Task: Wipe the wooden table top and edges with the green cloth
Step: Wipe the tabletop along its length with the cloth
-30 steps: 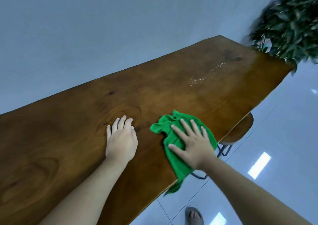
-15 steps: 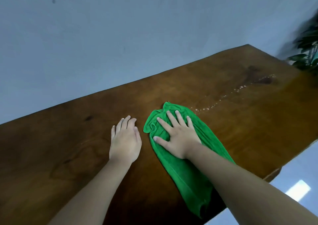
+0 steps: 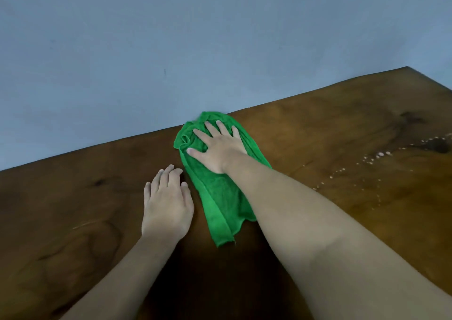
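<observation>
Head view, left hand: flat on table, grip released, just beside cloth.
Right hand: fingers spread, pressing cloth flat, not clenched.
Green cloth: stretched out, far end at table's far edge.
Droplets: right, apart from cloth.

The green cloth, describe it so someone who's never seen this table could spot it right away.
A long wooden table runs along a pale blue wall. At its far edge, the right hand presses flat on the green cloth, the left hand resting beside it. It is the only bright green, crumpled thing there.
</observation>
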